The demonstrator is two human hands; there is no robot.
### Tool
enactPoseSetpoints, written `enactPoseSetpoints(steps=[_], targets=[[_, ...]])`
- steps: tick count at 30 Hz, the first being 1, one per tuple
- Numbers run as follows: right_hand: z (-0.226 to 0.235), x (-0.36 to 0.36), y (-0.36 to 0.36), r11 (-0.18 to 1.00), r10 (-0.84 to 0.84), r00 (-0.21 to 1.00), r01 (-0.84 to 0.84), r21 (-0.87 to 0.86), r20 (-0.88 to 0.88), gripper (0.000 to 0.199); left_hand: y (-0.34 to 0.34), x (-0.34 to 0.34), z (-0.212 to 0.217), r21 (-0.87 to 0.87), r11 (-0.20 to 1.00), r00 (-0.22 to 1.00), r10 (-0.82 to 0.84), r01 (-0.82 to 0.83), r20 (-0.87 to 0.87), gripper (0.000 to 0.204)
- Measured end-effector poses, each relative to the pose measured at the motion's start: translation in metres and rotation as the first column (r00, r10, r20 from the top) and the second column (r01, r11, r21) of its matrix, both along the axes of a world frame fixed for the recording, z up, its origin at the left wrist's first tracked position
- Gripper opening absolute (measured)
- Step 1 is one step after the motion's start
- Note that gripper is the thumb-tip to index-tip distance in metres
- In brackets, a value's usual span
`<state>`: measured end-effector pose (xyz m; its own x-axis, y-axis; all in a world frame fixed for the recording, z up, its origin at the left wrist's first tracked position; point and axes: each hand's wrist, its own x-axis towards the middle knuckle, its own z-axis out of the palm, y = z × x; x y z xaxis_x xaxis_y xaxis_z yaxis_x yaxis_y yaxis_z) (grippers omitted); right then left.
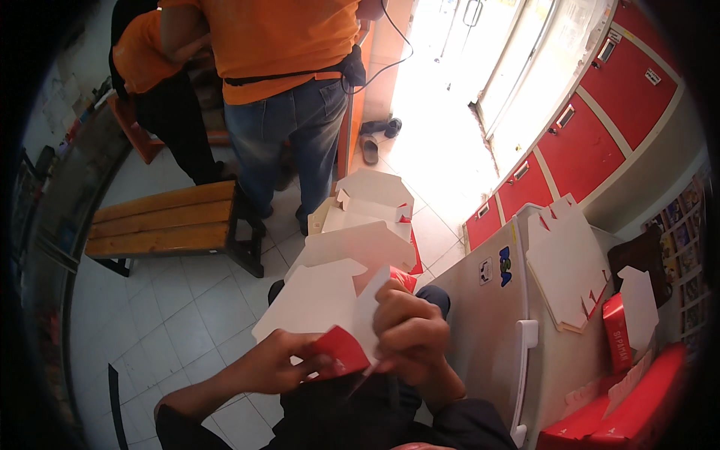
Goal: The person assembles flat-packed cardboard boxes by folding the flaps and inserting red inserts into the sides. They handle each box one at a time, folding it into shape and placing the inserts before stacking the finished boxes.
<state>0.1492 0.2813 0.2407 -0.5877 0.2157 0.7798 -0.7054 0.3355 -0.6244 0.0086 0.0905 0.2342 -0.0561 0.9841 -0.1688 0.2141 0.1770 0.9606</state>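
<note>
Over my lap lies a part-folded cardboard box (315, 300), white inside and red outside. My left hand (281, 361) is closed on its red side flap (345, 352), thumb and fingers pinching the edge. Curled into a near fist, my right hand (411, 330) grips the box's upright white panel on the other side. Its fingertips are partly hidden behind the board. Just beyond, more opened box blanks (367, 244) lie white side up, with red showing at their right edges.
At my right stands a white fridge (480, 315) with flat box blanks (566, 262) and red folded boxes (637, 405) on top. A wooden bench (161, 221) is ahead left. Two people in orange shirts (277, 37) stand beyond it. Red lockers (577, 146) line the right wall; shoes (370, 148) lie near the bright doorway.
</note>
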Motion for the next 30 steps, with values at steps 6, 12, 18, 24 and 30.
enactPoseSetpoints(steps=[6, 12, 18, 24, 30], targets=[[-0.003, 0.003, 0.012, 0.941, 0.040, 0.886, -0.189, 0.280, 0.462, 0.033, 0.006, 0.001, -0.015, -0.249, 0.967, 0.957, 0.025, 0.050, 0.288, 0.021], [0.006, 0.016, 0.002, 0.961, -0.243, 0.790, 0.119, 0.248, 0.563, 0.032, 0.001, 0.009, -0.005, -0.227, 0.973, 0.964, 0.100, -0.043, 0.246, 0.029], [0.008, 0.011, 0.001, 0.976, -0.147, 0.853, 0.042, 0.214, 0.501, 0.030, 0.005, 0.007, 0.005, -0.024, 0.993, 0.983, 0.107, -0.112, -0.150, 0.020], [-0.008, -0.008, -0.015, 0.936, -0.241, 0.948, 0.171, 0.309, 0.207, 0.030, 0.006, 0.004, -0.008, 0.065, 0.994, 0.990, -0.093, 0.086, 0.109, 0.028], [-0.057, -0.015, -0.034, 0.867, -0.428, 0.842, 0.485, 0.114, -0.328, 0.021, -0.001, 0.019, 0.017, 0.233, 0.740, 0.728, 0.461, -0.631, 0.508, 0.013]])
